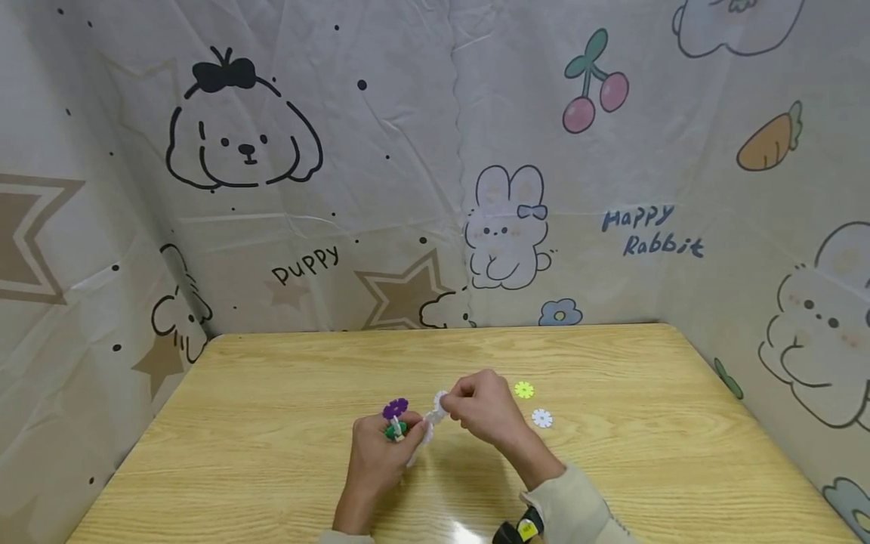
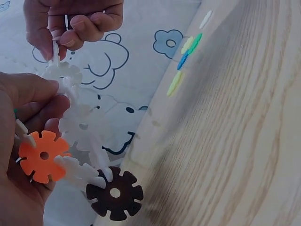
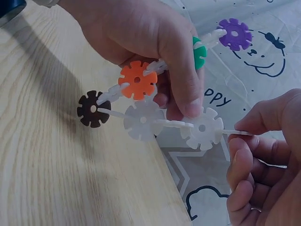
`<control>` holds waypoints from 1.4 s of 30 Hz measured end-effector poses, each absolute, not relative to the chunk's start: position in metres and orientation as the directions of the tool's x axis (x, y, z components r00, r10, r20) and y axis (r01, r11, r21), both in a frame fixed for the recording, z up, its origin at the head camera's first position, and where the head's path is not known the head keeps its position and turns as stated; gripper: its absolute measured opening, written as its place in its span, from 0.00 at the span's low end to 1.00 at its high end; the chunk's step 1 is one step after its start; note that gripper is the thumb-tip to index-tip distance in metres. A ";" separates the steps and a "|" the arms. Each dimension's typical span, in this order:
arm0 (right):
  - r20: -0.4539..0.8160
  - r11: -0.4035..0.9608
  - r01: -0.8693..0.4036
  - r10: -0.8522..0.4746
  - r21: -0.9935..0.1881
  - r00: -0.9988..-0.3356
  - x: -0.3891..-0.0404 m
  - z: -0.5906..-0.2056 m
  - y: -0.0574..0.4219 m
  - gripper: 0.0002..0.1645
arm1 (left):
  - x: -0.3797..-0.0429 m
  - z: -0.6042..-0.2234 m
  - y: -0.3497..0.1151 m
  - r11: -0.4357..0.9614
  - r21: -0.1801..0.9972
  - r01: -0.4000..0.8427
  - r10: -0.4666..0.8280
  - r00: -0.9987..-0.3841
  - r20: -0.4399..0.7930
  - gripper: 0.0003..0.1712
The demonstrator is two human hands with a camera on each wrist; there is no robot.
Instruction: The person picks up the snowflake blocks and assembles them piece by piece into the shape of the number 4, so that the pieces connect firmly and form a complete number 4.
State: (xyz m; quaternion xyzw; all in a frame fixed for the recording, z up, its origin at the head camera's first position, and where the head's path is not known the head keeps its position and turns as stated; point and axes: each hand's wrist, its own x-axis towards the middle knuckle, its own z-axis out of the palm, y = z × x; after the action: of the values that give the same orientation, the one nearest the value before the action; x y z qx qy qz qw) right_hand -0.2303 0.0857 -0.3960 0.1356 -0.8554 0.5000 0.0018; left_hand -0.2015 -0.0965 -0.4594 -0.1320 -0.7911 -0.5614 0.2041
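The yellow wood-grain surface (image 1: 238, 423) leaves passage at left; beside the right grip (image 1: 481, 408), a lime notched plastic disc (image 1: 524, 386) and white notched disc (image 1: 541, 413) obstruct.

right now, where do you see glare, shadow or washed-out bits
Head view: bright glare on the table, at the picture's bottom edge; left wrist view: white pieces look washed out against the pale cloth; right wrist view: dark diagonal shadow across the table.

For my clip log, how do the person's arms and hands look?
The left hand and right hand are ungloved. The right sleeve is beige; the left sleeve, pale, barely shows. A black, yellow-marked item shows by the right sleeve.
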 end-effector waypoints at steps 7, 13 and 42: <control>0.141 0.447 -0.233 -0.229 -0.864 -0.963 -0.230 -0.399 0.085 0.13 | -0.204 -0.462 -0.096 0.365 0.760 0.538 -0.001 -0.816 0.578 0.06; 0.146 0.427 -0.229 -0.219 -0.875 -0.965 -0.228 -0.402 0.083 0.14 | -0.205 -0.464 -0.096 0.368 0.697 0.615 0.005 -0.751 0.660 0.07; 0.085 0.437 -0.161 -0.189 -0.885 -0.978 -0.238 -0.401 0.119 0.11 | -0.203 -0.460 -0.103 0.327 0.850 0.412 -0.012 -0.898 0.440 0.02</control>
State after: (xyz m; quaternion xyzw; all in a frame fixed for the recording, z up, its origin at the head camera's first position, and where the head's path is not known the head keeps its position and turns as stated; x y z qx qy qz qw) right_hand -0.2382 0.1190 -0.4005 0.1031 -0.8474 0.5206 -0.0134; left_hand -0.2028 -0.1029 -0.4597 -0.1262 -0.7926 -0.5663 0.1874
